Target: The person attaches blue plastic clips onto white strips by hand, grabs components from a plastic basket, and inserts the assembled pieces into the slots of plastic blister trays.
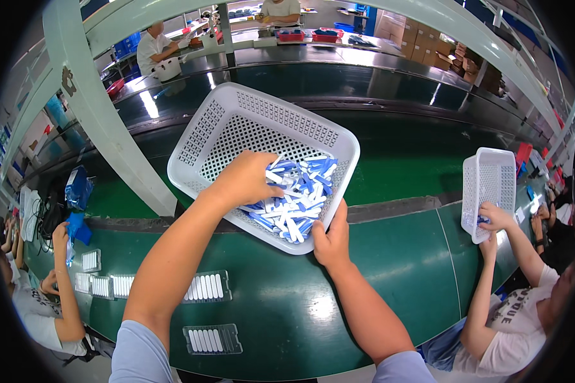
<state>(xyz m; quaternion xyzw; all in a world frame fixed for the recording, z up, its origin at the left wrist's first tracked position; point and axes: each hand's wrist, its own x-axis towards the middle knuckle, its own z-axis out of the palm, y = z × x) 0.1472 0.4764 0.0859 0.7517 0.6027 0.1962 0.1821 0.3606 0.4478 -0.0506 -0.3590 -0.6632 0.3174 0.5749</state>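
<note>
A grey-white plastic basket [198,115] with perforated walls is held tilted over the green work surface. In its near right part lies a heap of small blue-and-white plastic sticks [294,210] with rounded ends. Inside the basket, my left hand [246,180] reaches into the heap, its fingers curled round some sticks; the fingertips are partly hidden. My right hand [333,239] grips the basket's near right corner, thumb on the rim and fingers outside. Near my left forearm, clear plastic trays with rows of white sticks, such as the front tray [229,338], lie on the surface.
A white-painted metal post [108,115] rises left of the basket. On the right, a co-worker's hand [495,216] reaches into another perforated basket [505,172]. At the left, another person's hand [60,236] is near blue bags [78,226]. More people sit across the line.
</note>
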